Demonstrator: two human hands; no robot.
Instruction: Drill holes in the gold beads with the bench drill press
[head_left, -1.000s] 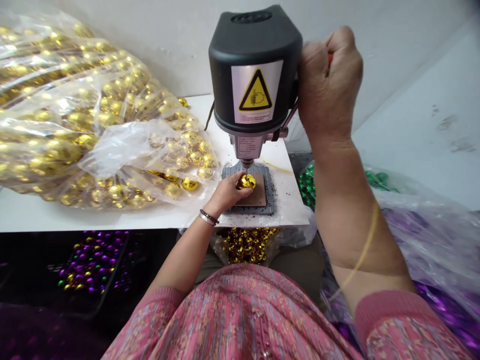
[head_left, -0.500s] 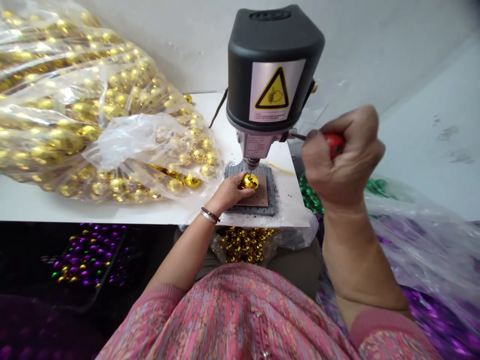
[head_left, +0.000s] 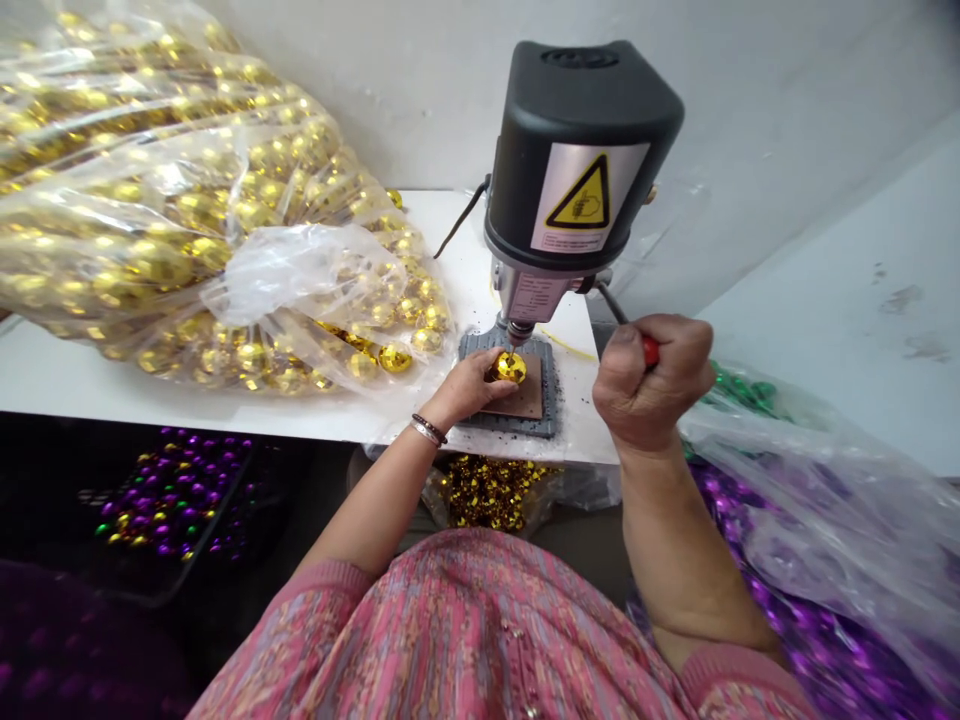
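Under the bit of a black bench drill press [head_left: 585, 150], my left hand [head_left: 471, 385] pinches a shiny gold faceted ball [head_left: 511, 368] between thumb and fingers. The ball rests on a brown board [head_left: 523, 400] laid over the drill's grey base [head_left: 549, 415]. The thin bit meets the top of the ball or stands just over it; I cannot tell which. At the drill's right side my right hand [head_left: 652, 380] is wrapped round the red-knobbed feed lever [head_left: 649, 350], most of the knob hidden by the fingers.
A big clear bag of gold balls [head_left: 150, 230] fills the table's left side. Below the front edge lies a bag of gold pieces [head_left: 495, 490]. Purple beads [head_left: 172, 490] sit in a dark crate at lower left. Bagged purple [head_left: 817, 620] and green beads [head_left: 746, 390] lie at right.
My right hand has swung the lever downward, lower and nearer to me. My left hand still holds the ball on the board. The whole view has shifted a little.
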